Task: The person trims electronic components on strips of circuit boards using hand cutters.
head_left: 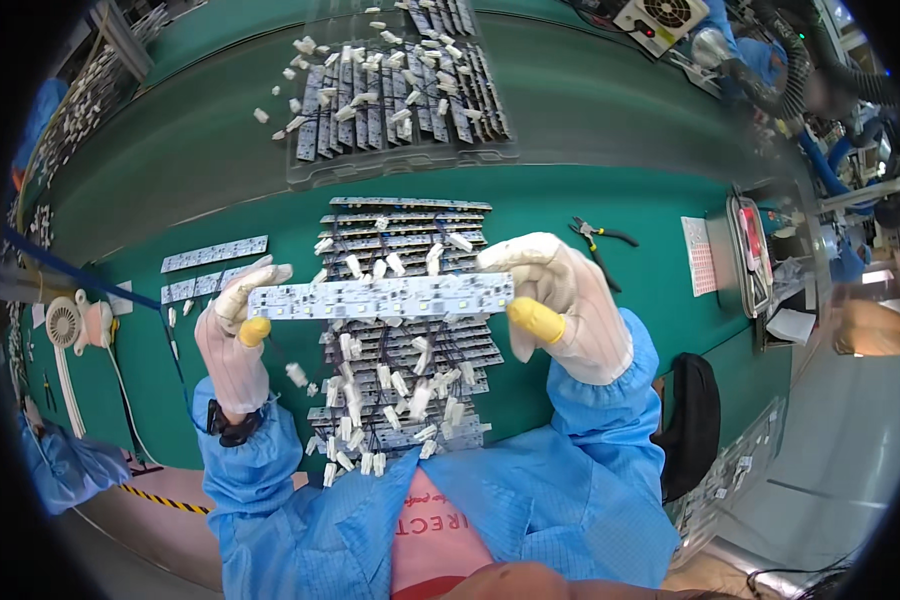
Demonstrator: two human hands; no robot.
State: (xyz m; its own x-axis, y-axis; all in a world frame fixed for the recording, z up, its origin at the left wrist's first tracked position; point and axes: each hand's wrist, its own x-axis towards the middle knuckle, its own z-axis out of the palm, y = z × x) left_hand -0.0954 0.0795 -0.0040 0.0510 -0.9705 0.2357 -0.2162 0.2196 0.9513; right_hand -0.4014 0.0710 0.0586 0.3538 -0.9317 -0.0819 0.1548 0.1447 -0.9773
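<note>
person's left hand (238, 305) and right hand (562, 295) are pinching, thumbs (538, 321) are pointing inward, nearer, forearms (606, 385) are reaching far

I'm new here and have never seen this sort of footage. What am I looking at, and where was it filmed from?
There is no robot: these are a person's own hands in pale gloves with yellow thumb tips. The one picture comes from a wide fisheye camera worn on the head, looking down, so straight edges bend. The left hand and right hand hold a narrow white circuit board, one at each end. Behind it, on the green work surface, lie rows of similar boards with white connectors. Two loose strips lie to the left, and black-and-yellow pliers to the right. Farther off, a clear tray holds more boards.
</note>
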